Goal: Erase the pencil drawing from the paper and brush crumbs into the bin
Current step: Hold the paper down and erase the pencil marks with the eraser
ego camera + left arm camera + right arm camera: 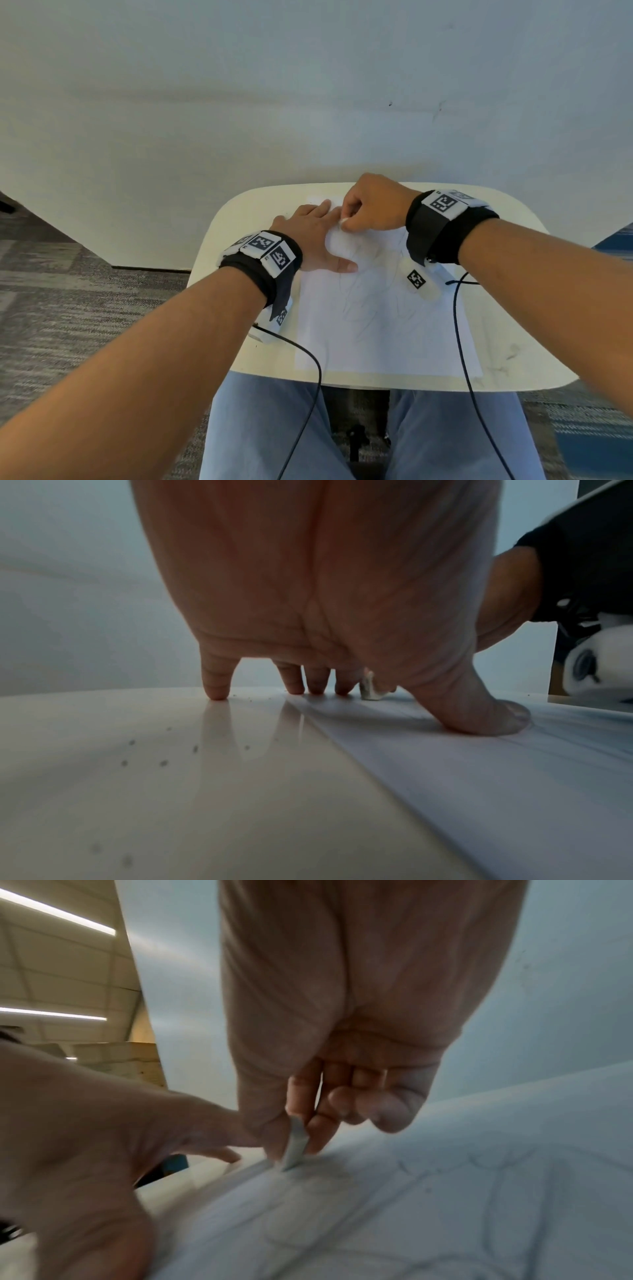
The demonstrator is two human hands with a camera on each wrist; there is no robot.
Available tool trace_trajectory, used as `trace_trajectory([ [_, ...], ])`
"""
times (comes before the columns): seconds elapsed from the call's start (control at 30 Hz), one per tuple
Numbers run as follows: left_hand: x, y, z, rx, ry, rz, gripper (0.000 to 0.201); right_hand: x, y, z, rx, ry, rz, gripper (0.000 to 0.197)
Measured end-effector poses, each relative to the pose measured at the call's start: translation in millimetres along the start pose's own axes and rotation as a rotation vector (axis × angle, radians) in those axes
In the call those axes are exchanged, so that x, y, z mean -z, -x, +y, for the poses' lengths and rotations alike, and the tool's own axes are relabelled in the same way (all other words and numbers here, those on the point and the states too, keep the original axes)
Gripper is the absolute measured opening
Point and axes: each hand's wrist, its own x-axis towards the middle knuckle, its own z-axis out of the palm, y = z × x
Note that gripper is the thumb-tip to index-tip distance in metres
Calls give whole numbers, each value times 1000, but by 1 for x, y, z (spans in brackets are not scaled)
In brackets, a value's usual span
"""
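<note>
A white sheet of paper (pixel 383 325) with faint pencil lines (pixel 363 301) lies on the small cream table (pixel 513 342). My left hand (pixel 313 236) lies flat with spread fingers on the paper's upper left part, its thumb (pixel 493 718) pressed on the sheet and its little finger on the table. My right hand (pixel 370 209) pinches a small white eraser (pixel 296 1146) between thumb and fingers, its tip pressed to the paper (pixel 428 1204) beside the left hand. The eraser (pixel 371 691) also shows behind the left fingers. No bin is in view.
Dark eraser crumbs (pixel 162 762) dot the table left of the paper. Two black cables (pixel 460 342) run from the wrist cameras over the table's near edge to my lap. A pale wall (pixel 308 85) stands just behind the table; grey carpet (pixel 68 308) lies to the left.
</note>
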Motion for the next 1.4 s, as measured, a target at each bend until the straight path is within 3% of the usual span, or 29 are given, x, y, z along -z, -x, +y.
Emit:
trace_trajectory([
  [0.1,2,0,0,-11,11,-18,108,3,5,2,5,30,-142,8],
  [0.23,1,0,1,9,-11,-37,110,12,6,16,-59,39,19,9],
  [0.37,2,0,1,6,-18,-45,110,5,14,10,-12,41,-107,10],
  [0.5,2,0,2,11,-20,-50,109,7,10,15,-43,40,58,11],
  [0.63,2,0,2,5,-16,-51,109,2,14,7,-2,15,-96,11],
  [0.77,2,0,3,13,-13,-57,110,10,10,15,-42,27,18,9],
  [0.93,2,1,3,13,-14,-57,109,9,19,13,-50,-35,-177,13],
  [1.07,2,0,3,19,-13,-57,110,12,14,20,-93,-54,16,10],
  [1.2,2,0,4,16,-21,-62,110,10,18,16,-63,-27,-167,12],
  [1.33,1,-1,3,16,-14,-57,110,16,14,22,-108,-47,-30,12],
  [1.4,1,-1,3,18,-13,-59,110,14,15,21,-97,-46,-57,11],
])
